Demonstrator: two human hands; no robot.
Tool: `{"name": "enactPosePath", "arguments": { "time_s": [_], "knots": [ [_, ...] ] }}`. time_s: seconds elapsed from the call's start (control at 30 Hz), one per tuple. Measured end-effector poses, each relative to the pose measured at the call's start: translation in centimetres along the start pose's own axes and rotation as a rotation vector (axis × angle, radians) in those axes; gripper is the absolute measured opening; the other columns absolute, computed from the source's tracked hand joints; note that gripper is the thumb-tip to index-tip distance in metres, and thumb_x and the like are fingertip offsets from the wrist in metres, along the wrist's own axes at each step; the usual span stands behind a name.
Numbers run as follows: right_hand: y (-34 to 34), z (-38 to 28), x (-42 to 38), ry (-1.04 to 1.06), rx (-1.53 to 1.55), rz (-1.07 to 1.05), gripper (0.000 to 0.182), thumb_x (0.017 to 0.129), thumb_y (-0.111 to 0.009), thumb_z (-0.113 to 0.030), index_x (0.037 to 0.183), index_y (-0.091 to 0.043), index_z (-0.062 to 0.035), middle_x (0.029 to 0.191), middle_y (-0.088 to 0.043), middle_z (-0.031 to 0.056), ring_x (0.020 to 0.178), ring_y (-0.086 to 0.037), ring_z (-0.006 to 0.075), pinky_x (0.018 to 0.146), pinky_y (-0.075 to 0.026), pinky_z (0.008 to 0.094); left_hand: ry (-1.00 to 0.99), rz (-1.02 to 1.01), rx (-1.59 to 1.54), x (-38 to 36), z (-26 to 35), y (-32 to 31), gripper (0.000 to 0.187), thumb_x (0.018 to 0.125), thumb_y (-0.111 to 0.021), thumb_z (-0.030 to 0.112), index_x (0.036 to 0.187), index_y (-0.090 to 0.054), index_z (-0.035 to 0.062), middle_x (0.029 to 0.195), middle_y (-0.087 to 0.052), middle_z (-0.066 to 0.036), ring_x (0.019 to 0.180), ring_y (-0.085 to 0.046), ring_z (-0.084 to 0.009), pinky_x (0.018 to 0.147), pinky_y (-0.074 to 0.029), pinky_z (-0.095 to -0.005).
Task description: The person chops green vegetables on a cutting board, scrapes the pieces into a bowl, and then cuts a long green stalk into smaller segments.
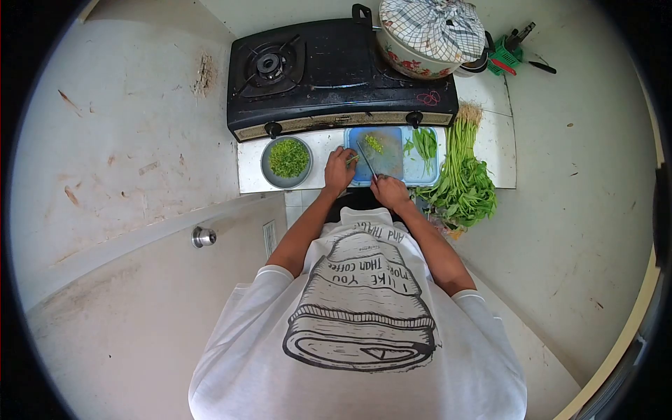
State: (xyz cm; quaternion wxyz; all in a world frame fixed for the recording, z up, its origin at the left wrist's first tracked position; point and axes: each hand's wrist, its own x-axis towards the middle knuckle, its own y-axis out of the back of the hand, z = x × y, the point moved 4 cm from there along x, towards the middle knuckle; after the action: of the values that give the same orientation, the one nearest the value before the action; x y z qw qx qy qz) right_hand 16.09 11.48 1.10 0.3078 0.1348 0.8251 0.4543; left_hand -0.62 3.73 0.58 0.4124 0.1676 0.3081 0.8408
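Right now, your left hand (339,169), at the cutting board's (390,166) eight o'clock edge, pinches a few green stems (352,159) between fingers and thumb, beside the blade. Your right hand (390,191), at five o'clock, is wrapped around the handle of the knife (367,159), tip aimed at eleven. Chopped bits (374,144) lie near the board's twelve o'clock side; a bowl (265,166) of chopped greens sits at nine, a leafy bundle (462,168) at three.

knife (368,160): slanted over blue board (389,168) | green stems (353,159): left of it | cut greens (374,144): right, loosely piled
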Motion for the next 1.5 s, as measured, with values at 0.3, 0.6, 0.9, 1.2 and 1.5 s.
{"name": "enactPosePath", "arguments": {
  "time_s": [0.3,0.6,0.9,1.2,1.5],
  "knots": [
    [-0.2,-0.5,-0.1,0.042,0.009,-0.029,0.045,0.103,-0.048,-0.037,0.099,-0.068,0.0029,0.084,-0.071,0.0276,0.079,-0.071,0.0463,0.078,-0.057,0.054,-0.016,-0.006,0.017,0.1,-0.2,-0.1,0.014,0.082,-0.072,0.007,0.096,-0.071,0.0072,0.093,-0.062,-0.013,0.091,-0.061,-0.0353,0.083,-0.051,-0.0457],
    [-1.3,-1.0,2.2,0.08,-0.025,0.044,0.043,0.103,-0.047,-0.035,0.095,-0.069,0.0011,0.089,-0.073,0.0236,0.085,-0.073,0.0401,0.081,-0.058,0.0494,-0.032,0.008,0.005,-0.1,0.0,0.1,0.013,0.082,-0.071,0.007,0.096,-0.07,0.0057,0.093,-0.062,-0.014,0.092,-0.061,-0.0365,0.083,-0.05,-0.046],
    [-0.5,-0.8,1.0,0.05,-0.015,-0.068,0.044,0.104,-0.047,-0.035,0.097,-0.07,0.0011,0.093,-0.073,0.025,0.089,-0.071,0.0424,0.084,-0.056,0.051,-0.007,0.008,-0.026,0.0,-0.6,-0.1,0.012,0.081,-0.072,0.006,0.093,-0.07,0.0058,0.092,-0.064,-0.014,0.091,-0.061,-0.0374,0.083,-0.05,-0.047],
    [-1.4,-0.8,2.5,0.076,-0.008,0.032,0.045,0.103,-0.047,-0.035,0.092,-0.071,0.0013,0.089,-0.073,0.0241,0.085,-0.072,0.0415,0.08,-0.057,0.0503,-0.008,0.012,-0.003,-0.1,-0.4,-0.2,0.011,0.083,-0.073,0.008,0.093,-0.07,0.0072,0.091,-0.063,-0.013,0.089,-0.062,-0.0356,0.081,-0.05,-0.0462],
    [1.0,0.7,0.0,-0.025,0.03,0.0,0.049,0.102,-0.049,-0.04,0.092,-0.072,0.0012,0.087,-0.071,0.0274,0.086,-0.07,0.0459,0.083,-0.057,0.0522,-0.017,0.02,-0.023,-0.2,-0.1,0.1,0.014,0.083,-0.073,0.009,0.097,-0.071,0.0068,0.09,-0.064,-0.013,0.088,-0.063,-0.034,0.082,-0.05,-0.0444]
  ]
}}
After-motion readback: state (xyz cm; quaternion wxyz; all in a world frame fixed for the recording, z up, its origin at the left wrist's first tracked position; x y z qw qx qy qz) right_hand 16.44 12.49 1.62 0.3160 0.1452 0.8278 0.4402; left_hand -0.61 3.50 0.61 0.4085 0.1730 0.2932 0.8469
